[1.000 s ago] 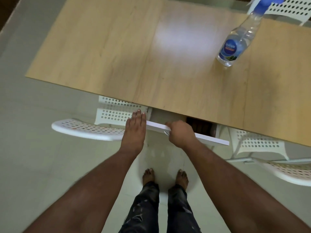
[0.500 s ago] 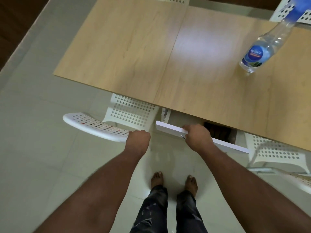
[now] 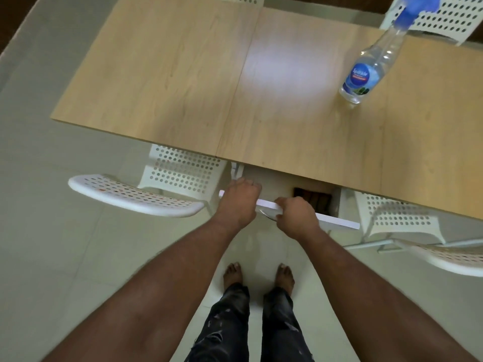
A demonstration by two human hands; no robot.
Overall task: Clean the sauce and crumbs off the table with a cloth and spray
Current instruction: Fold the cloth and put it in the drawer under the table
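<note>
A clear spray bottle (image 3: 366, 71) with a blue label and blue trigger stands on the right part of the light wooden table (image 3: 183, 87). Under the table's near edge a white drawer front (image 3: 337, 222) is pulled out. My right hand (image 3: 295, 218) is closed around its metal handle (image 3: 268, 215). My left hand (image 3: 239, 205) lies over the drawer front's left end, its fingers bent down behind it and hidden. Something dark (image 3: 312, 198) shows inside the drawer. No cloth, sauce or crumbs are visible.
A white perforated chair (image 3: 130, 197) stands at the left by the table, with red specks on its back. A second white chair (image 3: 397, 218) is at the right and a third (image 3: 444, 19) behind the bottle. My bare feet (image 3: 258, 276) stand on the pale tiled floor.
My left hand has moved right from the chair back onto the left end of the drawer front. My right hand has kept hold of the handle.
</note>
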